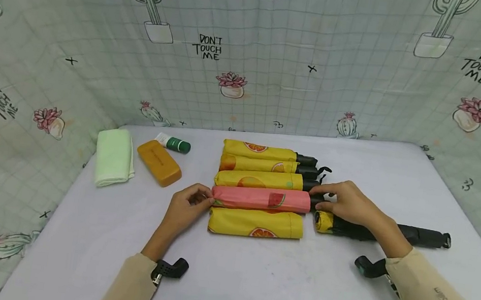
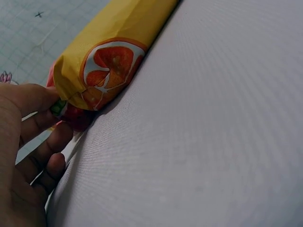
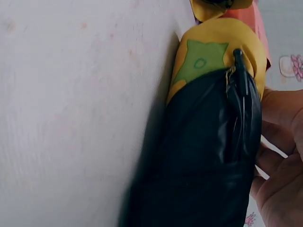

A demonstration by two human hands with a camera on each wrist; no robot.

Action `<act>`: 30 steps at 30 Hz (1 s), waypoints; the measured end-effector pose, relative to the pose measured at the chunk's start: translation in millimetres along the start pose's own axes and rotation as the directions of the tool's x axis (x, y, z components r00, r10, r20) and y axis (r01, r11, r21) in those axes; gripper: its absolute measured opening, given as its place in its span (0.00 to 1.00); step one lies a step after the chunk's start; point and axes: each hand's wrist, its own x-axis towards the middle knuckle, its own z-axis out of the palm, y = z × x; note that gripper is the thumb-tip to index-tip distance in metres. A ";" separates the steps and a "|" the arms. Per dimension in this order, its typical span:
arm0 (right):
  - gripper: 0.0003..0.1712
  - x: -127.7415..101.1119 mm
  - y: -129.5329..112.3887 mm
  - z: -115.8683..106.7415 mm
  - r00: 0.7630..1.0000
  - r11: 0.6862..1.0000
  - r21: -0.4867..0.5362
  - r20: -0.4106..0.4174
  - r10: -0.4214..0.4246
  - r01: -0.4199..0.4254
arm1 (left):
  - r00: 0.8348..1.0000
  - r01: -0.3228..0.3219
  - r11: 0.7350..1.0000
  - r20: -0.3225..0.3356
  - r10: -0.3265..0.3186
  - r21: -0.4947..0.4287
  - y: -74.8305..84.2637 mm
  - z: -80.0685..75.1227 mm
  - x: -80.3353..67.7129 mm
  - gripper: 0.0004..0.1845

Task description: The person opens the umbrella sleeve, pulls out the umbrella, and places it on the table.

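A pink folding umbrella (image 1: 256,198) with a watermelon print lies in a row among yellow ones. My left hand (image 1: 186,209) pinches its left end between thumb and fingers. At the other end my right hand (image 1: 348,203) has thumb and forefinger on either side of its black handle (image 1: 316,200). In front lies a yellow umbrella (image 1: 257,224) with an orange-slice print, close to my left fingers in the left wrist view. A black umbrella-like roll with a yellow end (image 1: 422,237) lies under my right hand and wrist; in the right wrist view its black cover (image 3: 203,137) shows a zip.
Behind the pink umbrella lie a yellow umbrella (image 1: 264,180), another yellow umbrella (image 1: 256,166) and a farther yellow umbrella (image 1: 277,153). To the left are an orange soap-like bar (image 1: 159,162), a green-capped tube (image 1: 172,142) and a folded pale green cloth (image 1: 113,158). A patterned curtain (image 1: 282,48) stands behind the table.
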 end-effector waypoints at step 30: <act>0.20 -26.1 8.1 -27.2 0.991 0.991 -0.132 -0.126 -0.040 0.024 | 1.000 0.020 1.000 0.000 -0.020 0.016 3.7 0.2 1.5 0.04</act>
